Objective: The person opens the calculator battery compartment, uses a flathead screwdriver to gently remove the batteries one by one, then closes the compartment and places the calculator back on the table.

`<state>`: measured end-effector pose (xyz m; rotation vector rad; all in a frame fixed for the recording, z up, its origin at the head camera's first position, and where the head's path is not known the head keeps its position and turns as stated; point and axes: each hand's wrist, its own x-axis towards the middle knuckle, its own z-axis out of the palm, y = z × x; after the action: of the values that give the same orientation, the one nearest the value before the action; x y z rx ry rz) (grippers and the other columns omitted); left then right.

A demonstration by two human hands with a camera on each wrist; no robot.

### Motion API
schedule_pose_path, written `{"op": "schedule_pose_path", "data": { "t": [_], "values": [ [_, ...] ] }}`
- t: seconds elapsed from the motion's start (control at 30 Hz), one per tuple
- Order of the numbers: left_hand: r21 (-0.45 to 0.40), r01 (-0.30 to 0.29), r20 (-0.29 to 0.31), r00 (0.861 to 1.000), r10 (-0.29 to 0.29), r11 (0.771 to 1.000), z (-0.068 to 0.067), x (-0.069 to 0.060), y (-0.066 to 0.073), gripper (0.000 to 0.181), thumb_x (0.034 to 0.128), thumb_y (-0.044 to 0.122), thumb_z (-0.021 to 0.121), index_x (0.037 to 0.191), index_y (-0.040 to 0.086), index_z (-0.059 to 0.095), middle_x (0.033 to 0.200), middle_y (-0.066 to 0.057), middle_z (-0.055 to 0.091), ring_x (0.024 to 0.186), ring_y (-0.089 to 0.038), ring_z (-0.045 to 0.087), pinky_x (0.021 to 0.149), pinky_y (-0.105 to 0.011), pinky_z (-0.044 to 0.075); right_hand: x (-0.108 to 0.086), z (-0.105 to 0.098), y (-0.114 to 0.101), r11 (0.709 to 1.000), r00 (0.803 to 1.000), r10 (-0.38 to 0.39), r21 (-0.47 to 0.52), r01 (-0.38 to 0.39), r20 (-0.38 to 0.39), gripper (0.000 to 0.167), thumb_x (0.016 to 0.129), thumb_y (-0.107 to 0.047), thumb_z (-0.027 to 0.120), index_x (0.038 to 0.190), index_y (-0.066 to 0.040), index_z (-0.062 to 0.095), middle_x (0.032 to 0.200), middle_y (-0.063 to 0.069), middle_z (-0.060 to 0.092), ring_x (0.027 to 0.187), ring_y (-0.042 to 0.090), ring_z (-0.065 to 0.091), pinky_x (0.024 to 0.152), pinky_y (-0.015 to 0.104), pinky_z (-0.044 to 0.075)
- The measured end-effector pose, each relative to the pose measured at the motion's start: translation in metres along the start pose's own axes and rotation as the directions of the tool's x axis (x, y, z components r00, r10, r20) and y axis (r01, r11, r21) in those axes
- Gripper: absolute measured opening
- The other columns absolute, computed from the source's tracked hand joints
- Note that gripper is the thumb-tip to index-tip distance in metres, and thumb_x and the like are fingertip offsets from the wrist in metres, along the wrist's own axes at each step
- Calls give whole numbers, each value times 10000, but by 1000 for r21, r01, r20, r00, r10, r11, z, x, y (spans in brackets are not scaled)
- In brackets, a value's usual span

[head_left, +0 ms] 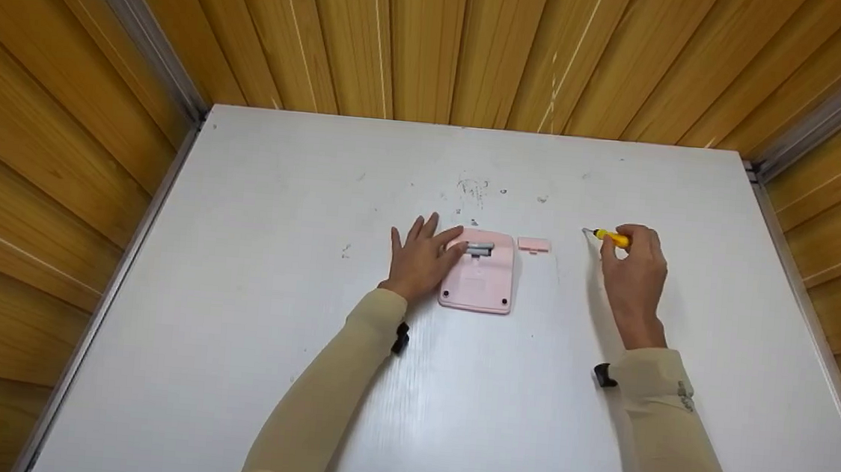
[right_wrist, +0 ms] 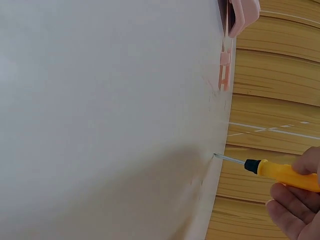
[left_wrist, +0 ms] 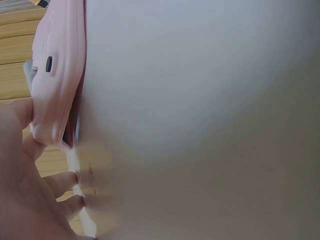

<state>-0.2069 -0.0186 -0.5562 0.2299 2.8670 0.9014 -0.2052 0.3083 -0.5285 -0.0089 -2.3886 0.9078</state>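
Note:
A pink device (head_left: 475, 281), shaped like a desk calculator, lies back side up with two black feet showing. Two grey batteries (head_left: 479, 249) sit at its battery opening. My left hand (head_left: 418, 262) rests at the device's left side, fingers spread; thumb and index finger touch its upper left part, while the other fingertips reach the table. To the right, a small pink battery cover (head_left: 534, 245) lies apart from the device. My right hand (head_left: 635, 275) pinches a yellow screwdriver (right_wrist: 282, 172) by the handle, its metal tip at the tabletop, pointing left.
The white table (head_left: 233, 326) carries dark scuff marks behind the device. Wood-patterned panels (head_left: 421, 41) stand around its back and sides, with metal rails along the corners. A black wrist strap piece (head_left: 605, 375) shows on the right sleeve.

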Motion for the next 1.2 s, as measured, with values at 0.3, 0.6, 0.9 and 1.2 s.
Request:
{"op": "schedule_pose_path", "data": {
  "t": [0.3, 0.6, 0.9, 1.2],
  "values": [
    [-2, 2, 2, 1000, -2, 1000, 0, 0, -1, 577, 1098, 611, 396, 1588, 336, 526, 1740, -103, 257, 1623, -321, 128, 1248, -664, -51, -7, -2, -4, 992, 992, 89, -99, -81, 85, 181, 991, 0, 717, 1128, 112, 681, 1113, 266, 629, 1107, 446, 688, 1013, 519, 554],
    [-9, -4, -2, 1000, 4, 1000, 1, 0, -2, 572, 1099, 606, 400, 1587, 336, 528, 1738, -105, 261, 1624, -317, 127, 1247, -663, -53, -8, -3, -1, 981, 975, 127, -169, -96, 180, 173, 988, 5, 685, 1101, 134, 659, 1068, 306, 614, 987, 510, 666, 927, 588, 568],
    [-6, -5, -1, 1000, 5, 1000, 1, 0, -2, 578, 1097, 615, 397, 1588, 337, 526, 1740, -101, 254, 1624, -313, 123, 1247, -661, -59, -9, -1, 5, 962, 962, 93, -274, -19, 257, 191, 985, 15, 645, 1106, 162, 650, 1049, 340, 631, 889, 531, 685, 834, 610, 589],
    [-5, -3, -1, 1000, 3, 1000, 0, -1, 0, 563, 1101, 598, 408, 1582, 335, 536, 1739, -104, 258, 1623, -321, 127, 1246, -664, -59, -9, -1, 7, 941, 955, 42, -332, 61, 292, 152, 971, 27, 636, 1056, 153, 637, 963, 341, 632, 801, 516, 678, 722, 617, 587]
  ]
}}
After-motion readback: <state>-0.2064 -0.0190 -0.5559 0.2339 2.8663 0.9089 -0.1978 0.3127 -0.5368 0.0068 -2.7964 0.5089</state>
